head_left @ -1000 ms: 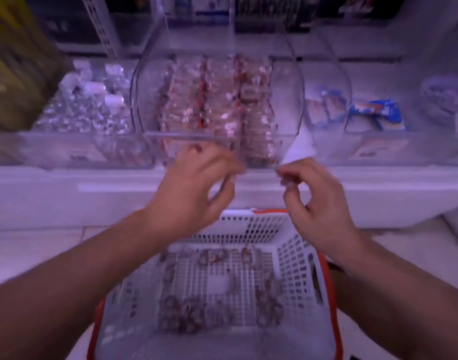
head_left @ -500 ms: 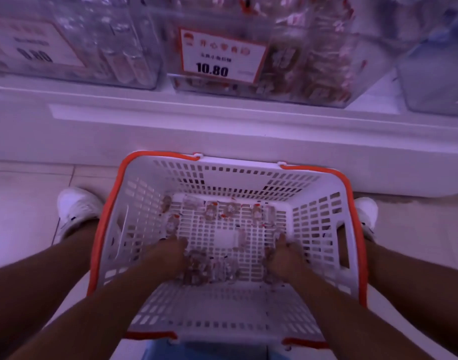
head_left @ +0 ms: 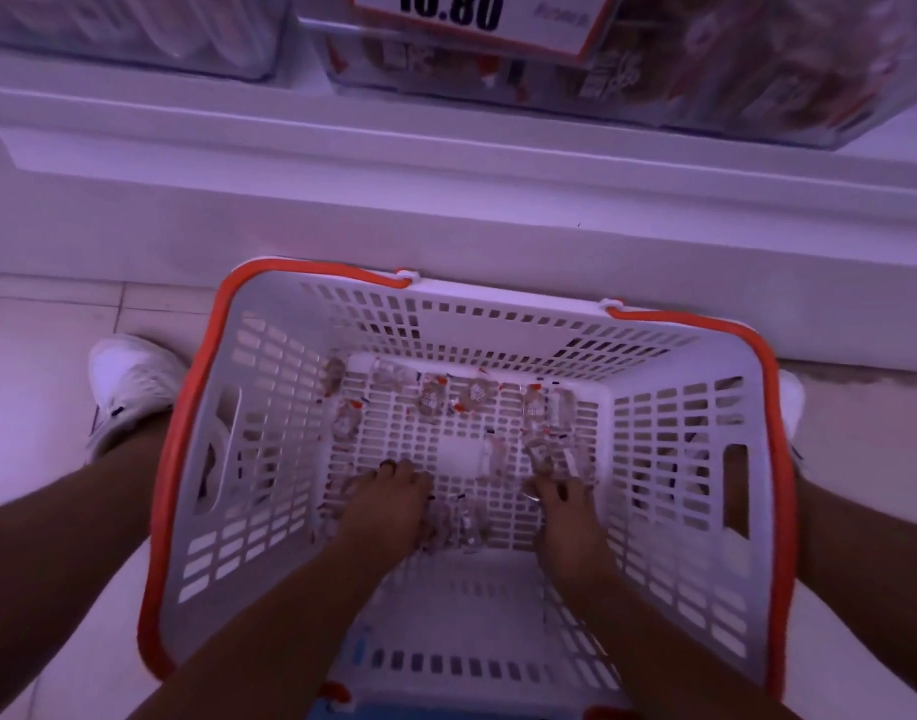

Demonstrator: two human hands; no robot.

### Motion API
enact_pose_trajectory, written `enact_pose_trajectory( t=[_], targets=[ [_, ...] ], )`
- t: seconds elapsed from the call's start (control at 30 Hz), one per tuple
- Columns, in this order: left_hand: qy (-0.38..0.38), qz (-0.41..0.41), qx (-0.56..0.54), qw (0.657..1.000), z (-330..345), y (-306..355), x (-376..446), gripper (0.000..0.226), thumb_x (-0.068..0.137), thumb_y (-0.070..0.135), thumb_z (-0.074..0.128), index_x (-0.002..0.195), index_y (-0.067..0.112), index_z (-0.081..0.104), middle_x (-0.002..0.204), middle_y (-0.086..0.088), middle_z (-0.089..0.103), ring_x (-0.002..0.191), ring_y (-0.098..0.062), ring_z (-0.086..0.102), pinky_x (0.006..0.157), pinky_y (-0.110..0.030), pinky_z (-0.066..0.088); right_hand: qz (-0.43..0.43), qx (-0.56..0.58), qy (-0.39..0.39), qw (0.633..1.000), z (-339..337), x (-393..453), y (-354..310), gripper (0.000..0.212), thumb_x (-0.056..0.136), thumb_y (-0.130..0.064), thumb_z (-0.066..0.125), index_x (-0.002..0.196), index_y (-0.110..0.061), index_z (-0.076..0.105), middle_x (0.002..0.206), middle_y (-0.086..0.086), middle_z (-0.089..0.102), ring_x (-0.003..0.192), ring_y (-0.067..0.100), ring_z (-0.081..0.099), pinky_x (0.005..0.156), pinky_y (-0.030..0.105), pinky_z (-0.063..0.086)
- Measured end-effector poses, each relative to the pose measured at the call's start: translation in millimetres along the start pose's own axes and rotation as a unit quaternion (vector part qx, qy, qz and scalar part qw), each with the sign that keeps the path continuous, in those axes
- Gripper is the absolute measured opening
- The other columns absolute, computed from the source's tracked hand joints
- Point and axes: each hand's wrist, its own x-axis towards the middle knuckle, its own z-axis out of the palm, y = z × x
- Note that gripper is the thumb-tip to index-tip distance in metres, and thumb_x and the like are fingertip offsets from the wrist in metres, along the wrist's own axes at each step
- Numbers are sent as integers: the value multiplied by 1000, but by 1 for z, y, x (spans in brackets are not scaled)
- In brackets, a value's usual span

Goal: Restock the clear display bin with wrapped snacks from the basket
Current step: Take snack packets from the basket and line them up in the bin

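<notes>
Both hands are down in the basket (head_left: 679, 459): left hand (head_left: 388, 498) spread flat, right hand (head_left: 562, 504) pinching snacks (head_left: 549, 454) at 3 o'clock. Scoop toward the middle, grab bunches.

White slotted basket (head_left: 669, 459) with orange rim; white shoe (head_left: 134, 381).

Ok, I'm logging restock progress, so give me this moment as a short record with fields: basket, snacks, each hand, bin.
basket: white slotted plastic basket with orange rim, on the floor below the shelf
snacks: small clear-wrapped snacks scattered on the basket bottom
left hand: left hand down among the snacks, grip unclear
right hand: right hand on a cluster of snacks, grip unclear
bin: clear plastic display bin on the shelf above, price tag 10.80
</notes>
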Motion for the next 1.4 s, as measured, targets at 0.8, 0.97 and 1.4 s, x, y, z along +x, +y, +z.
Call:
enact_pose_trajectory(
  t=[0.8, 0.97, 1.4],
  targets=[
    [-110, 74, -3, 991, 16, -15, -5, 37, 102, 23, 40, 137, 19, 51, 147, -10, 44, 122, -31, 56, 100, -40, 46, 45, -21, -21, 999, -7, 6, 30, 31, 89, -23, 56, 119, -15, 59, 113, 12, 63, 112, 29, 54, 85, 32, 43],
    [-72, 73, 77, 992, 18, -11, -5, 50, 100, 25, 39, 148, 15, 37, 156, -17, 30, 135, -35, 40, 118, -46, 22, 16, -65, -46, 997, -1, 7, 29, 24, 95, -29, 52, 113, -16, 63, 125, 10, 53, 104, 26, 60, 84, 31, 47],
    [-4, -65, -683, 728, -147, -4, -12, 34, 76, 19, 72, 92, -9, 63, 73, -19, 71, 52, -17, 64, 46, -22, 47, -110, 180, 35, 977, -140, 0, -40, 36, 88, -20, 70, 59, -31, 52, 53, -6, 45, 53, 2, 45, 50, 12, 36]
  ],
)
